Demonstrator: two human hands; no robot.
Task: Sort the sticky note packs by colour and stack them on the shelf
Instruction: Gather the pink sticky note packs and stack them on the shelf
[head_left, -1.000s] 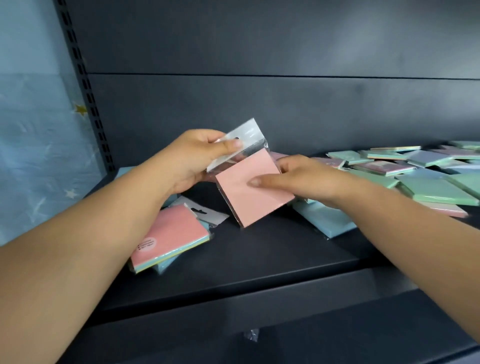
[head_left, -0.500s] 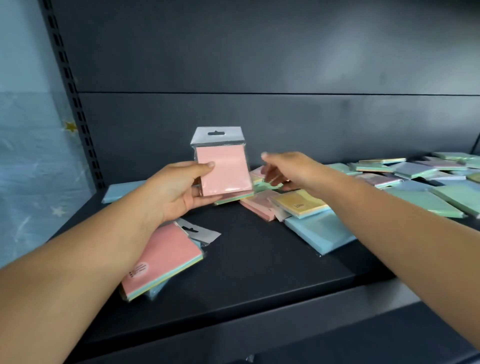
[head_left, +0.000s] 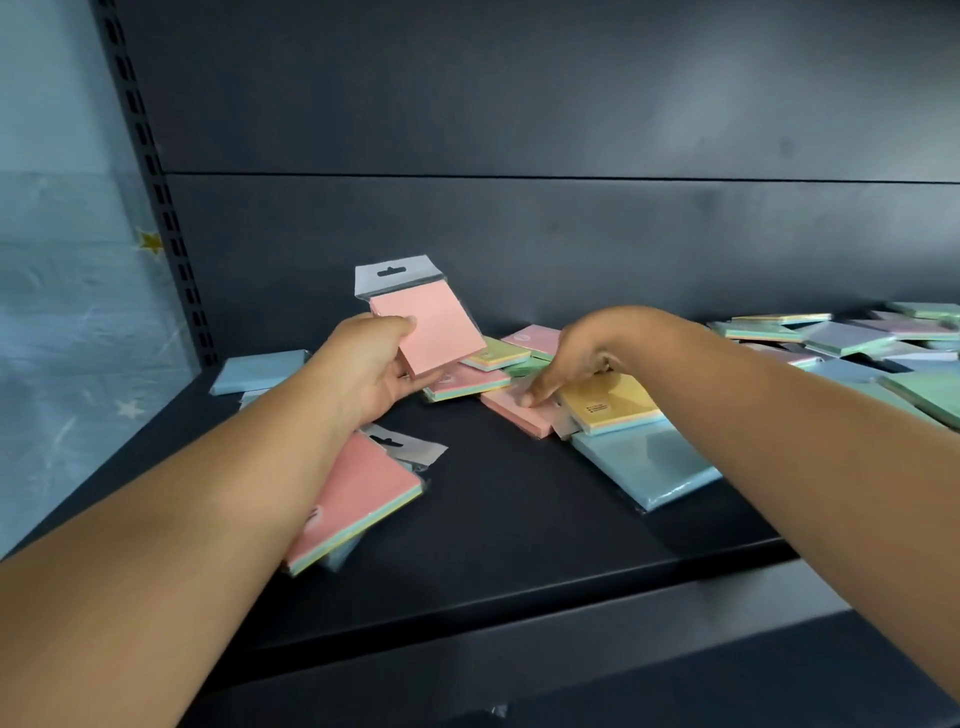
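A: Where is the pink pack (head_left: 431, 332)?

B: Lifted off the shelf (head_left: 519, 519), tilted, its clear hang tab at the top. The left hand (head_left: 371, 371) holds it by the lower left corner, thumb on the front, the other fingers curled behind.

A: And the right hand (head_left: 569, 358)?

B: Down on the heap at the middle of the shelf. Its fingertips press on a flat pink pack (head_left: 519, 410) lying there; whether they grip it or only touch it, I cannot tell. Just beside that one, touching it, lies a yellow pack (head_left: 608, 402), which rests on a large blue pack (head_left: 644, 465).

A: What else lies near?

B: Behind the hands, a few mixed packs, one green-topped (head_left: 496, 353) and another pink (head_left: 535, 338). Under the left forearm, a pink-topped pack (head_left: 358, 499) with a hang tab, over something pale blue. At the far left, a blue pack (head_left: 260, 370) near the slotted upright (head_left: 156, 192). On the right, well apart, a spread of green, lilac and blue packs (head_left: 852, 338).
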